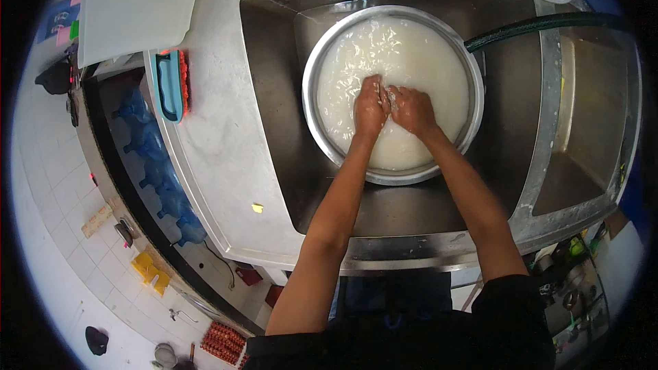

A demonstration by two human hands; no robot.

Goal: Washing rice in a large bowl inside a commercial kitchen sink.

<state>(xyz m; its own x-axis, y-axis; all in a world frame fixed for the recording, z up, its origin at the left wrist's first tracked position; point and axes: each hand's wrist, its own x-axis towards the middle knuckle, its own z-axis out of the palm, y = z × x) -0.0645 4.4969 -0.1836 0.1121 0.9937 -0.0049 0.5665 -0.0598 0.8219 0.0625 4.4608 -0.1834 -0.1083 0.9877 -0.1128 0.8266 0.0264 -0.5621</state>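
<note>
A large round metal basin (310, 99), filled with milky white water (425, 48), stands in a steel sink. Over its middle my left hand (371, 108) and my right hand (412, 109) meet at the water's surface, side by side. The fingers of both are curled inward and closed. Wet white grains that look like rice (391, 99) show between them and cling to the skin. The fingertips are partly hidden, and whatever lies under the cloudy water cannot be seen.
A dark green hose (541, 25) reaches to the basin's right rim. The steel sink (274, 130) surrounds the basin, with another basin (589, 116) at right. A blue brush with orange bristles (171, 87) lies on the left counter, near a white board (140, 7). Blue water jugs (161, 164) stand below.
</note>
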